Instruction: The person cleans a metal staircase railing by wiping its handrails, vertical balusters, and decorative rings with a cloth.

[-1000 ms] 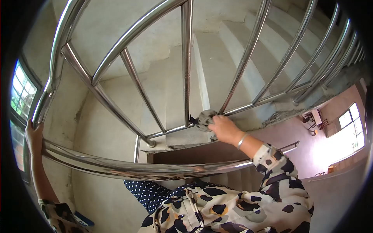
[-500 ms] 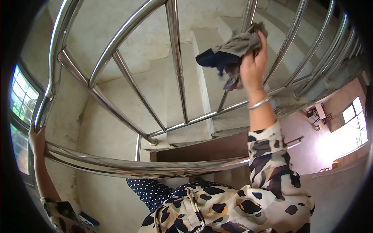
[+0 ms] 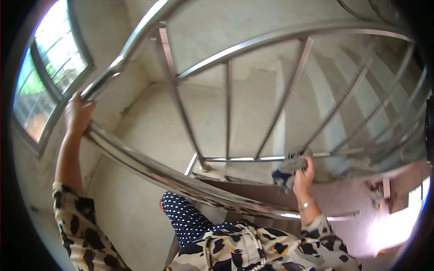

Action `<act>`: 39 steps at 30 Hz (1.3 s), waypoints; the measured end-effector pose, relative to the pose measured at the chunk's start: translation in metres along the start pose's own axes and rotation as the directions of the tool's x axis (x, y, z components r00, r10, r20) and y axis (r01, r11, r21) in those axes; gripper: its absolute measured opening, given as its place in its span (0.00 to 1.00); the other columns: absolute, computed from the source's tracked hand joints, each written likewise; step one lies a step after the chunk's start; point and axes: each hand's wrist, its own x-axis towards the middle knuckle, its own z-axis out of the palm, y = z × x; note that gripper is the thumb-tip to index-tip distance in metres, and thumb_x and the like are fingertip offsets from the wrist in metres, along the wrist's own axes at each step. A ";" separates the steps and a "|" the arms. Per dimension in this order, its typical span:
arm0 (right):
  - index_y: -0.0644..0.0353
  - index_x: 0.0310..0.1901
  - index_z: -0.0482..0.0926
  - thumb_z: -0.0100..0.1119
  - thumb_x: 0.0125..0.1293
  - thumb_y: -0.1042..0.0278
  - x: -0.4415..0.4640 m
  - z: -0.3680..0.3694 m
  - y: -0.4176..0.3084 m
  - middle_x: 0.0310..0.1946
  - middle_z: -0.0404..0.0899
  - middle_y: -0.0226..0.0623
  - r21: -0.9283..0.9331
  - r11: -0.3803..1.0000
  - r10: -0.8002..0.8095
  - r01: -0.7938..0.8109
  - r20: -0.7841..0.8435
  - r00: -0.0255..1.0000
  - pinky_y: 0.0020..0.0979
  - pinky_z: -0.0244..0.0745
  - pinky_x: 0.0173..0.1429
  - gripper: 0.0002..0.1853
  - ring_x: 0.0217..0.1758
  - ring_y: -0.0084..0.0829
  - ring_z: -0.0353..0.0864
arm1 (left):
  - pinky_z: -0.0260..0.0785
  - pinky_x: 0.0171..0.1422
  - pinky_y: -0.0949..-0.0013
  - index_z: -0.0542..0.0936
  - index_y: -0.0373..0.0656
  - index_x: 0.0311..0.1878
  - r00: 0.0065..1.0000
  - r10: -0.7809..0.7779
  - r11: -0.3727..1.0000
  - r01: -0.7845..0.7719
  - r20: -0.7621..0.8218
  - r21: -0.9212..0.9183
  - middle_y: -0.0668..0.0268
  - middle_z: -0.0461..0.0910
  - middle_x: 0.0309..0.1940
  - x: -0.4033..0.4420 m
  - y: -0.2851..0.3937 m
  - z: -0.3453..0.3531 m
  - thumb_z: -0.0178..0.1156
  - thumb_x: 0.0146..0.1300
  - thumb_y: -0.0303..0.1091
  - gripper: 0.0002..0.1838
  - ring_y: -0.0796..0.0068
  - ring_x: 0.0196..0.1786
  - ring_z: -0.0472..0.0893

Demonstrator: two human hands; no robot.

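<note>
My left hand (image 3: 78,113) is closed around the shiny metal handrail (image 3: 118,65) at the left, close to the window. On the right, my right hand (image 3: 304,178) grips a crumpled grey and dark blue cloth (image 3: 285,174). The cloth is bunched at my fingers, near the bottom rail (image 3: 266,158) of the stair railing. Whether it touches that rail I cannot tell. Slanting metal balusters (image 3: 228,113) rise from the bottom rail to a curved upper rail (image 3: 271,40).
Concrete steps (image 3: 312,99) climb behind the balusters. A barred window (image 3: 54,58) is at the left. A wide curved metal rail (image 3: 181,183) crosses in front of my body. Lower right, a room with furniture (image 3: 382,189) shows below the stairs.
My right hand has come down with the cloth from high among the balusters to the bottom rail. The view has turned left, and my left hand still holds the handrail.
</note>
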 end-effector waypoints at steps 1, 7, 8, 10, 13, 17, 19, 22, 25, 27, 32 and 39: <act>0.65 0.41 0.71 0.45 0.45 0.84 0.003 0.010 -0.005 0.37 0.74 0.38 0.032 0.999 -0.023 0.021 0.043 0.999 0.28 0.67 0.50 0.18 0.42 0.27 0.71 | 0.67 0.48 0.61 0.74 0.41 0.50 0.999 -0.037 0.999 0.036 0.020 0.011 0.52 0.78 0.40 -0.005 0.013 -0.009 0.60 0.44 0.42 0.27 0.55 0.45 0.77; 0.63 0.42 0.75 0.56 0.43 0.75 0.039 0.061 0.021 0.36 0.74 0.51 -0.597 0.535 0.059 0.597 0.732 0.679 0.41 0.70 0.48 0.19 0.41 0.51 0.74 | 0.66 0.54 0.61 0.74 0.43 0.49 0.984 -0.139 0.990 0.136 0.116 0.029 0.56 0.77 0.44 -0.010 0.031 -0.020 0.60 0.45 0.41 0.25 0.58 0.50 0.75; 0.63 0.42 0.75 0.56 0.43 0.75 0.043 0.071 0.022 0.36 0.74 0.51 -0.582 0.534 0.047 0.613 0.745 0.666 0.41 0.70 0.48 0.19 0.41 0.51 0.74 | 0.66 0.54 0.61 0.75 0.43 0.48 0.981 -0.147 0.989 0.145 0.124 0.019 0.56 0.77 0.44 -0.010 0.033 -0.020 0.60 0.45 0.41 0.24 0.59 0.50 0.75; 0.59 0.42 0.76 0.60 0.40 0.68 0.046 0.087 0.022 0.38 0.76 0.49 -0.579 0.433 0.234 0.691 0.812 0.535 0.40 0.71 0.47 0.22 0.43 0.47 0.75 | 0.66 0.54 0.62 0.75 0.43 0.48 0.975 -0.185 0.983 0.183 0.122 0.025 0.56 0.77 0.44 -0.010 0.037 -0.021 0.60 0.45 0.40 0.24 0.59 0.50 0.75; 0.60 0.35 0.80 0.61 0.37 0.66 0.064 0.107 0.066 0.37 0.79 0.44 -0.470 0.539 0.184 0.699 0.876 0.446 0.37 0.72 0.46 0.18 0.42 0.43 0.77 | 0.65 0.53 0.63 0.75 0.41 0.47 0.973 -0.190 0.981 0.192 0.128 -0.004 0.54 0.77 0.43 -0.010 0.036 -0.022 0.61 0.44 0.41 0.25 0.59 0.49 0.75; 0.65 0.35 0.79 0.59 0.36 0.69 0.054 0.095 0.055 0.35 0.79 0.47 -0.477 0.735 0.104 0.482 0.781 0.616 0.35 0.72 0.48 0.19 0.41 0.44 0.78 | 0.65 0.55 0.64 0.75 0.40 0.48 0.970 -0.210 0.976 0.215 0.125 -0.024 0.55 0.76 0.44 -0.008 0.031 -0.019 0.62 0.44 0.41 0.26 0.59 0.51 0.74; 0.67 0.38 0.79 0.59 0.36 0.74 0.053 0.086 0.048 0.35 0.80 0.49 -0.370 0.868 0.008 0.330 0.677 0.736 0.31 0.72 0.49 0.20 0.41 0.41 0.80 | 0.65 0.55 0.64 0.74 0.41 0.49 0.965 -0.228 0.973 0.230 0.131 -0.003 0.56 0.76 0.46 -0.009 0.031 -0.021 0.58 0.45 0.39 0.24 0.60 0.52 0.74; 0.72 0.42 0.77 0.58 0.39 0.76 0.057 0.072 -0.020 0.37 0.80 0.49 -0.216 0.927 -0.157 0.308 0.522 0.838 0.29 0.70 0.51 0.23 0.44 0.35 0.80 | 0.66 0.55 0.63 0.74 0.42 0.49 0.974 -0.187 0.982 0.184 0.129 0.032 0.56 0.75 0.48 -0.007 0.027 -0.019 0.55 0.46 0.37 0.23 0.59 0.53 0.73; 0.69 0.52 0.72 0.53 0.43 0.83 0.088 0.063 -0.105 0.51 0.74 0.42 0.018 0.936 -0.340 0.352 0.318 0.885 0.30 0.62 0.60 0.28 0.56 0.32 0.71 | 0.67 0.53 0.61 0.75 0.41 0.47 0.990 -0.109 0.994 0.106 0.086 0.039 0.54 0.77 0.44 -0.002 0.018 -0.010 0.58 0.44 0.39 0.24 0.57 0.50 0.75; 0.68 0.55 0.68 0.53 0.47 0.83 0.108 0.065 -0.154 0.50 0.74 0.37 0.320 0.896 -0.370 0.308 0.154 0.916 0.28 0.63 0.58 0.28 0.53 0.29 0.71 | 0.67 0.51 0.63 0.75 0.41 0.49 0.993 -0.090 0.996 0.091 0.077 -0.015 0.54 0.78 0.42 0.000 0.014 -0.006 0.62 0.42 0.40 0.27 0.58 0.46 0.77; 0.63 0.57 0.66 0.58 0.48 0.78 0.105 0.096 -0.157 0.48 0.72 0.37 0.366 0.826 -0.442 0.429 -0.051 0.895 0.26 0.65 0.54 0.30 0.47 0.26 0.72 | 0.64 0.55 0.64 0.73 0.42 0.52 0.982 -0.133 0.991 0.132 0.136 0.019 0.55 0.77 0.46 -0.005 0.026 -0.015 0.60 0.45 0.40 0.27 0.60 0.51 0.75; 0.68 0.52 0.65 0.64 0.42 0.71 -0.006 0.109 0.054 0.45 0.71 0.58 -0.345 0.910 -0.113 0.232 0.333 0.936 0.39 0.67 0.52 0.32 0.49 0.52 0.72 | 0.65 0.55 0.64 0.73 0.39 0.52 0.985 -0.105 0.994 0.104 0.137 0.020 0.54 0.76 0.46 0.000 0.017 -0.009 0.61 0.45 0.40 0.29 0.60 0.50 0.75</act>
